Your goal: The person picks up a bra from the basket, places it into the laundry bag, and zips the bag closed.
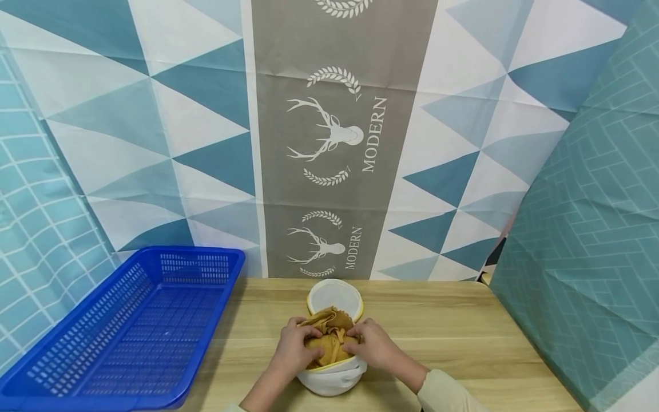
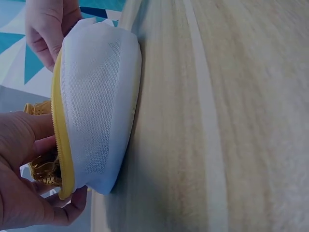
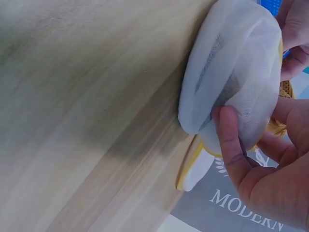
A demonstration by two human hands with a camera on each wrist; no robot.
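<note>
A white mesh laundry bag [image 1: 332, 380] with a yellow zip edge stands open on the wooden table. Inside it lies a mustard-yellow bra [image 1: 329, 349] with lace edging, part of it rising above the opening. On the left, my left hand [image 1: 293, 346] holds the bra between curled fingers; one fingertip touches the bag's rim in the left wrist view. My right hand [image 3: 270, 164] grips the mesh wall on the other side, one finger outside and others inside against the bra. The round white lid [image 1: 336, 297] is folded back behind the opening.
A blue plastic basket [image 1: 211, 343] with slotted sides stands to the left of the bag. Behind the wooden table [image 1: 443, 337] hangs a patterned cloth [image 1: 206, 114] with triangles and deer heads. A teal cloth [image 1: 592, 229] borders the right side.
</note>
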